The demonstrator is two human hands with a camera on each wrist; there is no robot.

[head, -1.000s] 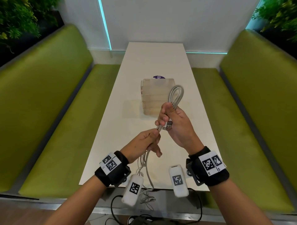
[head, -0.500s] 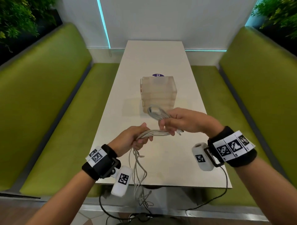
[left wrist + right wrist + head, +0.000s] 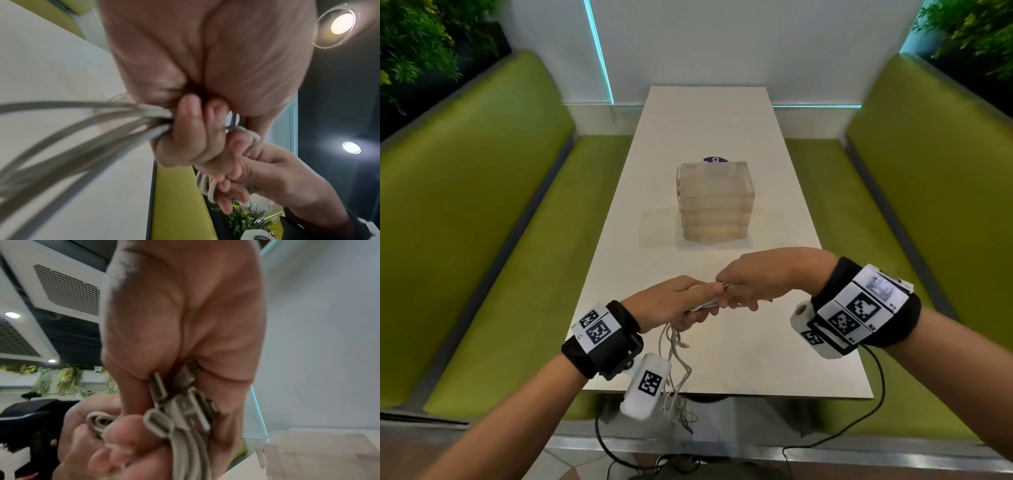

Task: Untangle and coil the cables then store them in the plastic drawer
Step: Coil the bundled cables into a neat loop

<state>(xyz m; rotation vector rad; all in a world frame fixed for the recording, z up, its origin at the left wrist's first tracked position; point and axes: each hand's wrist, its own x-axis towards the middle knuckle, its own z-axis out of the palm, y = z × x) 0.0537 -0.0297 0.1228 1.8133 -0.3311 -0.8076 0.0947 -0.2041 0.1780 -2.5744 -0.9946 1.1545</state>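
Observation:
Both hands meet above the near half of the white table (image 3: 756,363). My left hand (image 3: 681,305) grips a bundle of grey-white cables (image 3: 705,304), whose loose strands (image 3: 674,377) hang past the table's near edge. In the left wrist view the cable strands (image 3: 82,129) run out of the left fist (image 3: 191,134). My right hand (image 3: 750,284) holds the coiled end of the same cables. In the right wrist view its fingers curl round loops and flat plugs (image 3: 185,408). The translucent plastic drawer unit (image 3: 714,202) stands closed at mid-table, beyond the hands.
Green padded benches (image 3: 465,222) run along both sides of the table. A purple disc (image 3: 715,159) lies behind the drawer unit. Black wires (image 3: 873,404) trail from the wrist cameras to the floor below the near edge.
My right hand has swung the coil from upright down and leftward until it meets the left hand. Both hands now sit lower and closer together on the cables.

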